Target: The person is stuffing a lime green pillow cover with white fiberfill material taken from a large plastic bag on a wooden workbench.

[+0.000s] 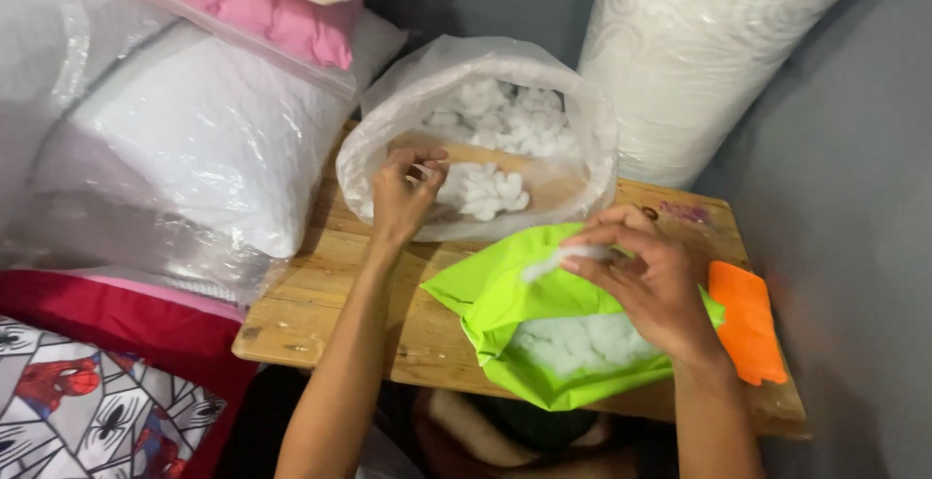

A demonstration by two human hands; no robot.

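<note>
My left hand (406,191) reaches into a clear plastic bag (388,110) of white stuffing fluff (495,115), its fingers pinched on a tuft at the bag's mouth. My right hand (649,277) holds the open edge of a lime green fabric cover (485,290) and pinches a wisp of white fluff (546,264) at the opening. White stuffing (573,343) shows inside the green cover. Both lie on a small wooden table (320,290).
An orange fabric piece (746,319) lies at the table's right end. Plastic-wrapped white pillows (194,139) and a pink one (252,3) are stacked left. A large white wrapped roll (699,42) stands behind. A red cushion and a printed one (87,401) sit lower left.
</note>
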